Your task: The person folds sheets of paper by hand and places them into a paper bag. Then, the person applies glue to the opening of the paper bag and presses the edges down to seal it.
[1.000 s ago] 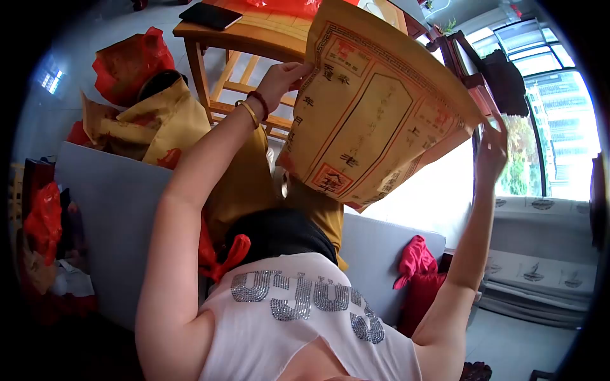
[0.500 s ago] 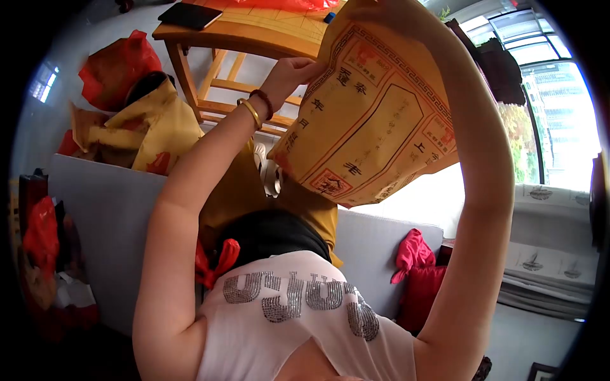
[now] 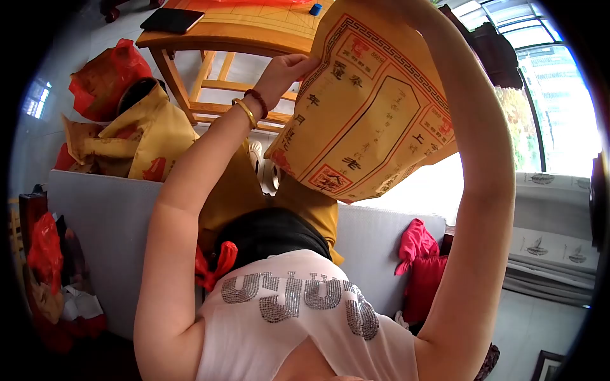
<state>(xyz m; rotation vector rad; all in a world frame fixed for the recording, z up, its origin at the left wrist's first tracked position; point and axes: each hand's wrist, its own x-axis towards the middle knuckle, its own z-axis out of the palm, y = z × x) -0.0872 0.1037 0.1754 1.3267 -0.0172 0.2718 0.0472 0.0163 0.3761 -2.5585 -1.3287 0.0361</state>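
Note:
A large yellow paper bag, printed with a red patterned border and black and red Chinese characters, hangs tilted in front of me. My left hand, with a gold bangle and a dark red bead bracelet on its wrist, pinches the bag's left edge. Raised at the top of the view, my right hand grips the bag's upper edge; its fingers are mostly hidden or cut off by the frame.
A wooden table stands ahead, bearing a black flat case and a blue cap. To the left are a red plastic bag and crumpled yellow paper behind a grey cushioned seat. A pink cloth lies at right.
The view has shifted slightly, with the table and red bag now further left and higher. Both hands keep their hold on the paper bag, which has moved little.

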